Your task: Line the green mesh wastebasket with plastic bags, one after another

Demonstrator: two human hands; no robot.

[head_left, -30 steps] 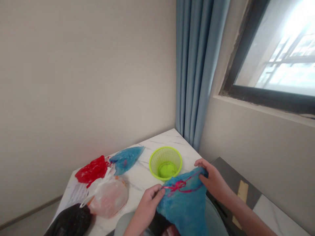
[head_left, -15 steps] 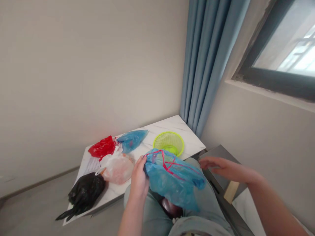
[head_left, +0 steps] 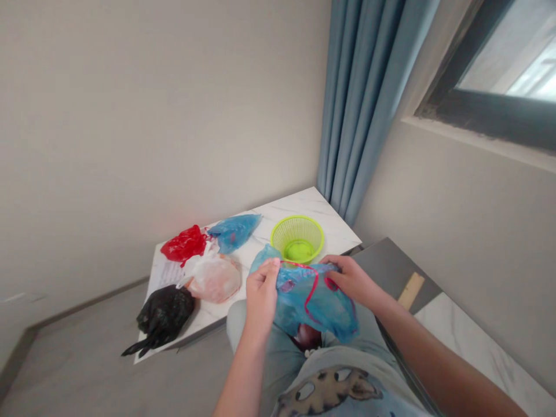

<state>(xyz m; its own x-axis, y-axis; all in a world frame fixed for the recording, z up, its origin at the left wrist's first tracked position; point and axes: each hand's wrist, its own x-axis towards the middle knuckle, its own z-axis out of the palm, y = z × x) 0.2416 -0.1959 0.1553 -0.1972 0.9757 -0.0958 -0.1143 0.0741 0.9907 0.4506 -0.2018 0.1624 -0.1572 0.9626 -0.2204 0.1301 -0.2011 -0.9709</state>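
Observation:
Above my lap I hold a blue plastic bag [head_left: 334, 315] with a thin red drawstring [head_left: 313, 289] lying across it. My left hand [head_left: 263, 289] pinches the bag's edge on the left side. Its right side is gripped by my right hand [head_left: 350, 279], where part of the red string is bunched near the fingers. Just beyond the bag stands a yellow-green plastic basket [head_left: 297, 230] with nothing visible in it. Something dark, reddish and shiny [head_left: 307, 336] shows between my legs under the bag; its kind is unclear.
On the white marbled table [head_left: 299, 202] lie a red plastic bag [head_left: 185, 243], another blue bag [head_left: 236, 231], a white bag [head_left: 215, 279] with pinkish contents and a knotted black bag [head_left: 167, 315]. A wooden block [head_left: 410, 291] rests on a grey surface at right. A blue curtain [head_left: 360, 116] hangs behind.
My right hand has come in from the right and taken hold of the blue bag. The bag's edge is now held between both hands, and the red string has shifted. The view has tilted slightly.

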